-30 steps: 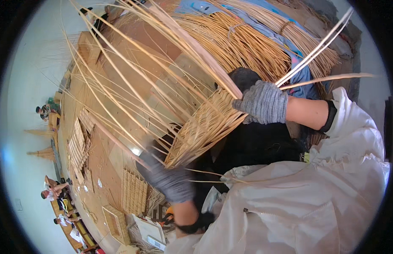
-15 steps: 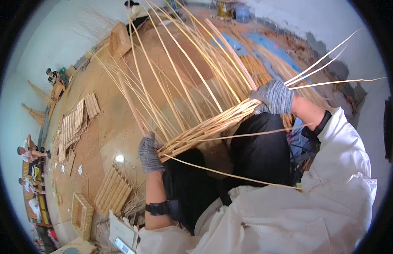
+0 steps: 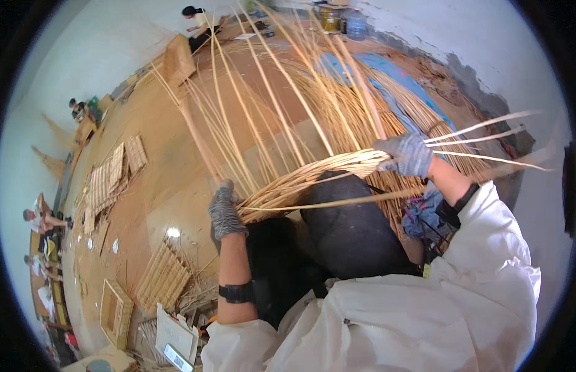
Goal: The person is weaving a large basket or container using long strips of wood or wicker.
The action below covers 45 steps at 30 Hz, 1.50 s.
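A half-woven wicker panel spans the space between my two gloved hands, above my knees. Long pale willow rods rise from its far edge, spread like a fan. My left hand, in a grey knit glove, is closed round the panel's left end. Gripping the right end is my right hand, gloved alike, with several loose rod ends sticking out past it to the right. One long rod runs loose across the near side of the panel, over my dark trouser leg.
A big bundle of willow rods lies on a blue sheet at the far right. Woven panels and a shallow wicker tray rest on the floor at left. A person sits at the back beside a wooden box; others sit along the left wall.
The panel and its upright rods have shifted slightly right, both hands still holding its ends. The right hand is a little lower, and the panel lies flatter. A second loose rod no longer shows below it.
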Available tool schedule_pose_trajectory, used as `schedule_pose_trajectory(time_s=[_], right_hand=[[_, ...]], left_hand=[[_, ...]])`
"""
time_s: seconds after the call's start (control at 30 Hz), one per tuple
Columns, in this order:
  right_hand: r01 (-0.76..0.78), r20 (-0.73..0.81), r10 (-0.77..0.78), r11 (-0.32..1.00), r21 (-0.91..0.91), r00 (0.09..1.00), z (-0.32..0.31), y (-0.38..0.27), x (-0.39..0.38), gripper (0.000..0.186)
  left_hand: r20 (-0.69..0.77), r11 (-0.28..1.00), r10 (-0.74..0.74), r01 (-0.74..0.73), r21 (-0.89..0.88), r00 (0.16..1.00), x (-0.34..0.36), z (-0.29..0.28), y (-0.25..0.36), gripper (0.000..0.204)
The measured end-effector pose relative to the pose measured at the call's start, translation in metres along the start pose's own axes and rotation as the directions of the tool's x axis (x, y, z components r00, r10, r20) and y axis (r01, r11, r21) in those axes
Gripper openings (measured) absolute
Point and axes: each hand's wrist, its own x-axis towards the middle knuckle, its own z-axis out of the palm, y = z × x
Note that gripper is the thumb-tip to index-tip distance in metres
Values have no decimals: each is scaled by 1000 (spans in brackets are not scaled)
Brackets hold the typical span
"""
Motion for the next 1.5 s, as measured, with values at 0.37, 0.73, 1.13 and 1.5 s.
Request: schedule_pose_trajectory(time_s=[0.37, 0.73, 1.13, 1.5], right_hand=[[107, -216, -138, 983, -150, 967, -32, -67, 3, 52], [93, -250, -141, 977, -193, 958, -9, -71, -9, 55], [-45, -333, 45, 999, 8, 942, -6, -81, -16, 69], [-224, -317, 165, 961, -160, 934, 28, -91, -22, 23]], left_hand=[[41, 947, 321, -320, -27, 946, 4, -67, 67, 23], [849, -448, 461, -759, 473, 257, -56, -50, 34, 67], [616, 591, 533, -776, 220, 581, -115, 23, 49, 39], [788, 501, 101, -715, 488, 608, -137, 147, 8, 34]])
